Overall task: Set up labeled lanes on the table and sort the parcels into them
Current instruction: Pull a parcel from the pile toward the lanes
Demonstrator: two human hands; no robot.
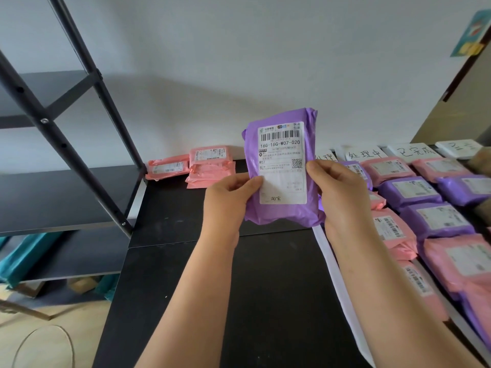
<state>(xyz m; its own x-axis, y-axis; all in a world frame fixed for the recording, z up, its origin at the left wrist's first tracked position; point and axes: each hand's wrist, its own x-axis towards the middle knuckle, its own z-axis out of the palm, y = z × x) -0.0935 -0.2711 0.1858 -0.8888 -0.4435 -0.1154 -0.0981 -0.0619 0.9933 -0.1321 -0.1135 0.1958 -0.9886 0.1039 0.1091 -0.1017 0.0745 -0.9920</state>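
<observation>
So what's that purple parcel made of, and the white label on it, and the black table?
The purple parcel looks like thin, soft plastic film: crinkled, folded at the top, slightly shiny. Its white label looks like matte sticker paper, printed with barcodes. The black table looks like smooth painted or laminated board, with a dull sheen; which, I cannot tell.

Purple parcel [281, 205]: crinkled plastic film (paper label [283, 166], matt); table [212, 288]: smooth black.
</observation>
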